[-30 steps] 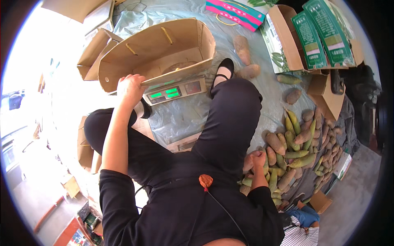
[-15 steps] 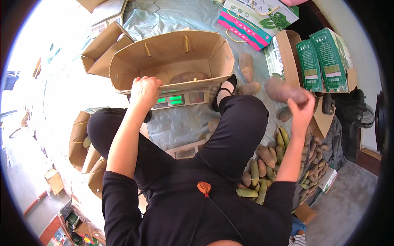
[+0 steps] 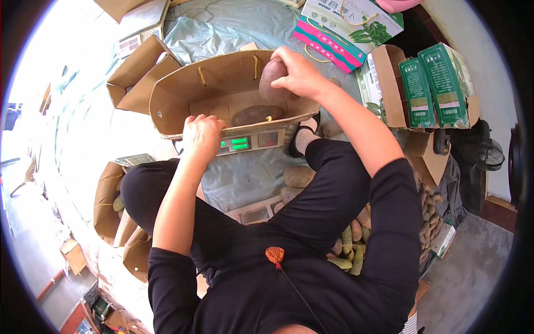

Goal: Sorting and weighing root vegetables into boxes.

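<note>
Two hands at the weighing box

Two hands worked at an open cardboard box that sat on a digital scale with a lit green display. The right hand was closed around a brownish-purple sweet potato, gripping it from above and holding it upright just over the box's far right corner. The left hand was curled over the near wall of the box, fingers clenched on the cardboard edge right beside the scale's display.

One sweet potato already lay on the box floor — dark, long, on its side, below the held one and apart from it. The person sat on the floor in black clothing with knees spread, the scale between them on a crumpled plastic sheet. More sweet potatoes rested by the right leg, and a heap of yellowish and brown tubers lay under the right arm. Green printed cartons stood in an open box at the far right — well apart from the scale.
</note>
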`<state>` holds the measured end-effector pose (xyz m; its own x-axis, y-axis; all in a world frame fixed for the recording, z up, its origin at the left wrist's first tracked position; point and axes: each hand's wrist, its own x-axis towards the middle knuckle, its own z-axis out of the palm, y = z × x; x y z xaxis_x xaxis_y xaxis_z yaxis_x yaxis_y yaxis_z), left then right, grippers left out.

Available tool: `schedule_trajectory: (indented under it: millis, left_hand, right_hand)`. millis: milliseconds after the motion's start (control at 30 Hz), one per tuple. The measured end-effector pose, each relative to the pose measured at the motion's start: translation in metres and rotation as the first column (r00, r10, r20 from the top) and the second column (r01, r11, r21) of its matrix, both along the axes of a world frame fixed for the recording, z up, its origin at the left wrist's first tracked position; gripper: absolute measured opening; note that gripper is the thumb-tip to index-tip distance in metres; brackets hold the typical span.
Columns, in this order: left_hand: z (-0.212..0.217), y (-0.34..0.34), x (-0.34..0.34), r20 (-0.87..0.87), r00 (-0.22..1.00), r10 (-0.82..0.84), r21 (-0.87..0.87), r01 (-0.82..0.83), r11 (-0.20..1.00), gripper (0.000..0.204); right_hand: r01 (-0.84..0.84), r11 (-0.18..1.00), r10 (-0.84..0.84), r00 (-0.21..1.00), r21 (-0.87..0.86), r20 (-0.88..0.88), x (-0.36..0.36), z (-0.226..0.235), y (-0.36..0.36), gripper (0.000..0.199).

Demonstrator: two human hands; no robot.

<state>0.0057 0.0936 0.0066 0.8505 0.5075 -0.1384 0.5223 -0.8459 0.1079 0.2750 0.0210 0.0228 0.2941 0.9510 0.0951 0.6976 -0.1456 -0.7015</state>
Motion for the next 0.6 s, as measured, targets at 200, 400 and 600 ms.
schedule_trajectory:
  millis: [200, 400, 600]
  left_hand:
    - [0.002, 0.002, -0.003, 0.041, 0.999, -0.007, -0.002, 0.007, 1.0, 0.01]
    - [0.001, 0.003, 0.003, 0.047, 0.998, -0.029, -0.007, 0.029, 1.0, 0.016]
    - [0.007, 0.002, 0.006, -0.06, 0.998, -0.03, -0.006, 0.03, 1.0, 0.022]
  right_hand:
    - [-0.111, 0.929, 0.259, 0.876, -0.353, 0.407, -0.028, -0.028, 0.027, 0.035]
    - [-0.099, 0.989, 0.118, 0.976, -0.11, 0.182, 0.001, -0.008, 0.013, 0.041]
    - [0.1, 0.992, -0.113, 0.977, -0.078, -0.182, 0.056, 0.032, -0.101, 0.039]
